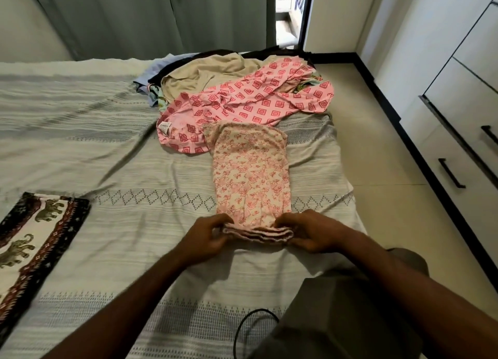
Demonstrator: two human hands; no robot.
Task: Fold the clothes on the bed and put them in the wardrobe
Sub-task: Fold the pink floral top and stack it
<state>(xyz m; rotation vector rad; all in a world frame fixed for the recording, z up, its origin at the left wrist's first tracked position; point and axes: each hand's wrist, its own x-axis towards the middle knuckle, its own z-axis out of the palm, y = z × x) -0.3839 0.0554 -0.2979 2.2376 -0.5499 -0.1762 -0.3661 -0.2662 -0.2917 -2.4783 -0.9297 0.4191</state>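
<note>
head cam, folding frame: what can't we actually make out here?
- Pile behind the pink dress: the dress and a beige cloth cover it, so no garment count.
- Floral garment: its near edge is gripped by left hand and right hand; type unclear.
- Dress label: too small to read.
- Wardrobe: cut off by the right edge.

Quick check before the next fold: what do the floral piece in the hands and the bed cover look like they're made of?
Floral garment: looks like thin, soft woven or knit cloth, probably cotton, matte. It stacks in limp layers where the left hand and right hand pinch its near edge. Bed cover: seems a coarser woven cotton, matte, with ribbed stripes and a woven diamond band. The exact fibre can't be told.
</note>
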